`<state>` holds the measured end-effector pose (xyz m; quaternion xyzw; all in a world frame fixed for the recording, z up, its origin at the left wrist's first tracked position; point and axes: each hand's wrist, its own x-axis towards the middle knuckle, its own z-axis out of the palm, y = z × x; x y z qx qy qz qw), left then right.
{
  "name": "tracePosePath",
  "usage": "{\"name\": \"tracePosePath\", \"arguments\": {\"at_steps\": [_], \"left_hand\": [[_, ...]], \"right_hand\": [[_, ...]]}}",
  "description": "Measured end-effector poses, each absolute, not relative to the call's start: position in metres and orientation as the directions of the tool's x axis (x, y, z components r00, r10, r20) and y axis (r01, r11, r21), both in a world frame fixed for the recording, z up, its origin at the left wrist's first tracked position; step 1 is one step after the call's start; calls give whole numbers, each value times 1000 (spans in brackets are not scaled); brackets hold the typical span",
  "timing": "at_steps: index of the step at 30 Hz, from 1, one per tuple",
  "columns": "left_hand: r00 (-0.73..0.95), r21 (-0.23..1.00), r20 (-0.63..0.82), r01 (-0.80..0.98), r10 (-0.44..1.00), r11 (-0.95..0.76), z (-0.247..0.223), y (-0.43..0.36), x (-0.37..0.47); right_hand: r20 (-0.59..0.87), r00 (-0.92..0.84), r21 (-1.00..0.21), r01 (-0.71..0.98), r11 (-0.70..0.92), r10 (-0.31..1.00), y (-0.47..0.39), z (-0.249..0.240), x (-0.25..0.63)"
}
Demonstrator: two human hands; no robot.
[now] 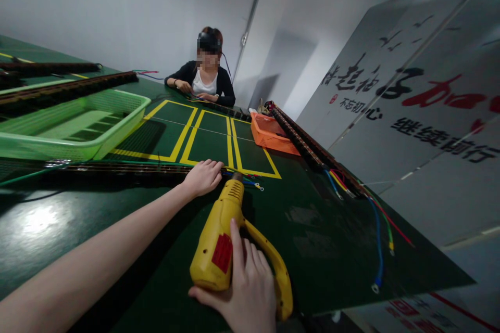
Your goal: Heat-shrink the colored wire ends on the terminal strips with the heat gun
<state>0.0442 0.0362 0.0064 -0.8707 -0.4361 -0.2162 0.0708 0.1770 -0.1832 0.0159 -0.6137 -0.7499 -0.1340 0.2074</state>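
My right hand (250, 281) grips a yellow heat gun (216, 239) by its body, with the looped handle to the right of my fingers. The gun's metal nozzle (236, 177) points away from me at a bundle of coloured wires (250, 182) with ring terminals on their ends. Just left of the nozzle, my left hand (203, 177) is closed over the end of a long dark wiring strip (128, 169), where the wires come out. The strip runs left across the green table.
A green basket (78, 140) carries another dark strip (70, 86) at left. An orange basket (273, 138) at right supports strips (308, 145) whose wires (378, 239) hang towards the table's near right edge. Across the table sits a person (207, 78). Yellow tape (187, 135) marks the tabletop.
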Motion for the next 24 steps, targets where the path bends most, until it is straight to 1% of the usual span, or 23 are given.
{"name": "tracePosePath", "arguments": {"at_steps": [8, 17, 24], "left_hand": [[494, 123, 467, 785, 733, -607, 6, 39, 45], [494, 98, 460, 797, 738, -596, 6, 37, 43], [501, 107, 447, 792, 741, -601, 10, 35, 42]], "right_hand": [[488, -196, -71, 962, 262, 851, -182, 16, 167], [433, -160, -113, 967, 229, 887, -183, 19, 173], [385, -139, -93, 978, 188, 912, -186, 24, 197]]}}
